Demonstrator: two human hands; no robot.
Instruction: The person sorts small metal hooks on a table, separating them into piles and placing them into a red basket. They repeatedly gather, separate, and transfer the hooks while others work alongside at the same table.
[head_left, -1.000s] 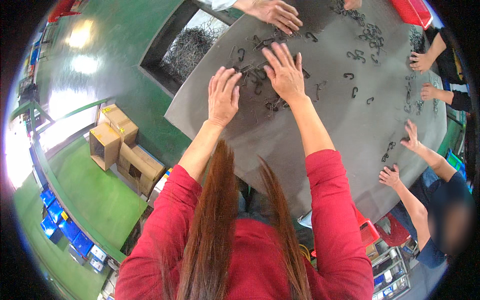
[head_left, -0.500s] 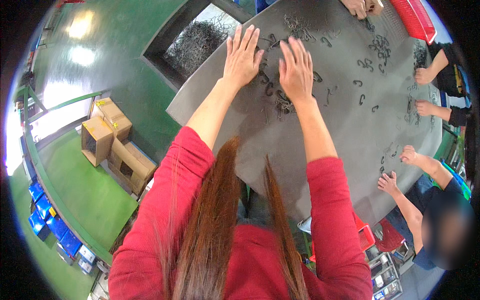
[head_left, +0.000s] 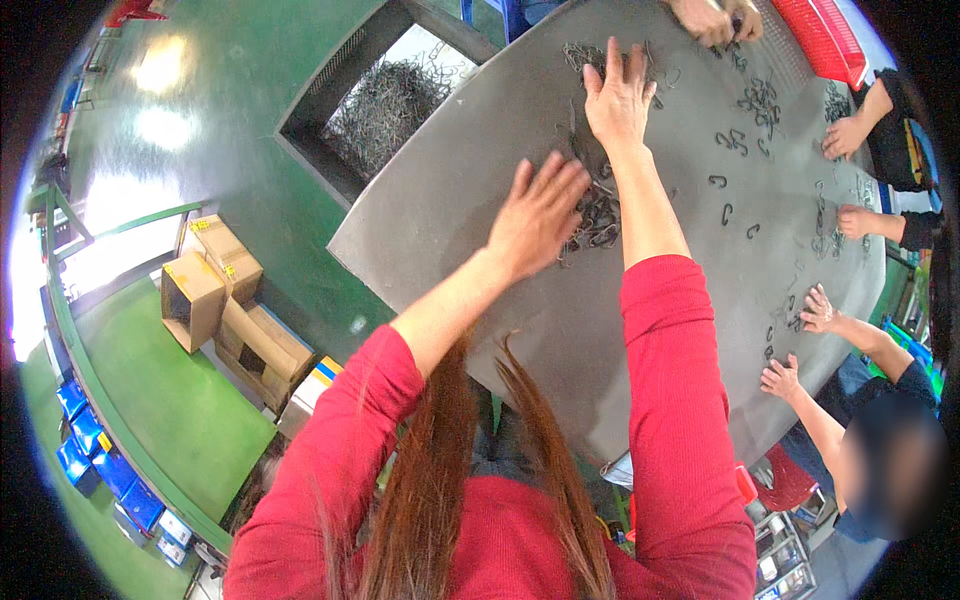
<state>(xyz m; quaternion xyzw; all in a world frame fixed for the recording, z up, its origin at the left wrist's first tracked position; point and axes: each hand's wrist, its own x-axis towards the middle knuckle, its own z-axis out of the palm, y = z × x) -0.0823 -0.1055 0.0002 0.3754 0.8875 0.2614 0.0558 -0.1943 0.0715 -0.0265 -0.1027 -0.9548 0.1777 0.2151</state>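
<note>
On the grey tabletop (head_left: 480, 210), my left hand (head_left: 540, 215) lies palm down with fingers stretched out. Its fingertips are at the edge of a small heap of dark metal hooks (head_left: 597, 222). Farther out, my right hand (head_left: 620, 105) is spread flat, and nothing shows in its grip. A tangle of thin dark metal pieces (head_left: 582, 56) lies just beyond its fingers. My right forearm crosses beside the heap and hides part of it. Loose hooks (head_left: 727, 213) are scattered to the right.
Left of the table is a dark crate (head_left: 310, 125) with a mass of wire-like metal pieces (head_left: 385, 105). Co-workers' hands (head_left: 850, 135) handle pieces along the right and far edges. A red basket (head_left: 825, 40) sits far right; cardboard boxes (head_left: 195, 290) stand on the green floor.
My left hand has swept right and nearer to me, gathering the scattered hooks into a tighter heap. My right hand has moved farther out and slightly right.
</note>
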